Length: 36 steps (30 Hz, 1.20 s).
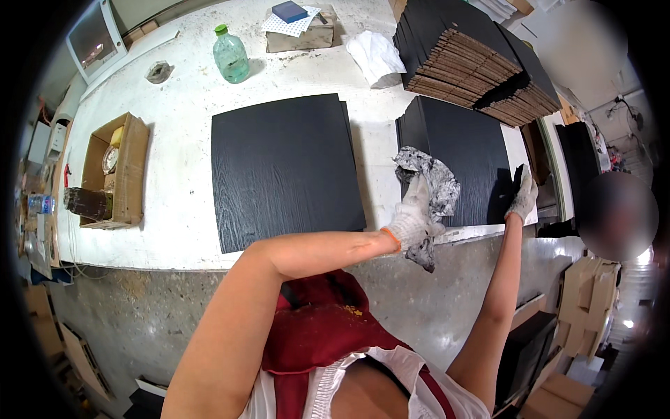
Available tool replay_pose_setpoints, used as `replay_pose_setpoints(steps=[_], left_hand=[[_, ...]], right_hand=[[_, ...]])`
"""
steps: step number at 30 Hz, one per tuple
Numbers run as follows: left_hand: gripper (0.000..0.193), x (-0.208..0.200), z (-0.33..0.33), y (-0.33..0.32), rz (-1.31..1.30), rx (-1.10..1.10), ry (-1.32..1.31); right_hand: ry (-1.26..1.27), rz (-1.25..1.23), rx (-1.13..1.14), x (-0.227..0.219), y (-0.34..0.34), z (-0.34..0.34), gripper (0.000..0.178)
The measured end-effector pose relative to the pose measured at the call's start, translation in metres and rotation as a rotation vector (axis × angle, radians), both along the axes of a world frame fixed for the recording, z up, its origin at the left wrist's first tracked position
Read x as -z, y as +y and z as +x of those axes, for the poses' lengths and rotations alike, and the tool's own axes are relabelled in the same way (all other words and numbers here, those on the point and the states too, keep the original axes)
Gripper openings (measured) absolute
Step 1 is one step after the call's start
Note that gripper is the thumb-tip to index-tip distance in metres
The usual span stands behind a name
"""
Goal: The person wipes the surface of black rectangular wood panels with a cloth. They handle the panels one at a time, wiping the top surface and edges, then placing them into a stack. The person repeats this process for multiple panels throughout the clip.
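My left hand (pixel 412 218), in a whitish knitted glove with an orange cuff, grips a crumpled rag (pixel 441 183) smeared with black. The rag lies over the left part of a stack of black wood-grain boards (pixel 469 133), and a blackened end hangs below the hand. At the stack's right edge is my gloved right hand (pixel 522 199), its fingers closed around something dark that I cannot make out. To the left, another black wood-grain board (pixel 283 171) lies flat, with a second one showing beneath its right edge.
A tall stack of black boards with brown edges (pixel 460 63) stands at the back right beside white crumpled cloth (pixel 375 57). On the white table (pixel 178 202) are a green-capped bottle (pixel 231 59), a cardboard box (pixel 129 174) holding a dark jar, and a block (pixel 300 38). Another person (pixel 618 216) is at right.
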<state>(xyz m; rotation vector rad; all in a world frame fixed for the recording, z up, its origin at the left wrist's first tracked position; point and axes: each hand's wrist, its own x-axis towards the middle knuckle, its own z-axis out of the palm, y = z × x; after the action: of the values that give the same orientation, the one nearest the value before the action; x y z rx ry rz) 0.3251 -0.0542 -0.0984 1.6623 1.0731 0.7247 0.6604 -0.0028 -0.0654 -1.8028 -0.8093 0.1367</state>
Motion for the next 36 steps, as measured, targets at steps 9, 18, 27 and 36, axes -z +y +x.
replay_pose_setpoints(steps=[9, 18, 27, 36], left_hand=[[0.117, 0.002, -0.003, -0.004, 0.061, -0.014, 0.026], [0.11, 0.003, -0.007, -0.003, 0.058, -0.01, -0.031], [0.102, -0.003, -0.012, -0.025, 0.096, 0.064, 0.038], [0.101, 0.006, -0.01, -0.027, 0.114, 0.147, 0.19]], right_hand=[[-0.059, 0.008, -0.03, 0.003, 0.005, 0.001, 0.07], [-0.257, -0.142, 0.031, -0.012, 0.004, -0.022, 0.072], [-0.322, -0.088, -0.003, -0.004, 0.006, -0.011, 0.068], [-0.378, -0.121, 0.023, -0.004, 0.005, -0.013, 0.066]])
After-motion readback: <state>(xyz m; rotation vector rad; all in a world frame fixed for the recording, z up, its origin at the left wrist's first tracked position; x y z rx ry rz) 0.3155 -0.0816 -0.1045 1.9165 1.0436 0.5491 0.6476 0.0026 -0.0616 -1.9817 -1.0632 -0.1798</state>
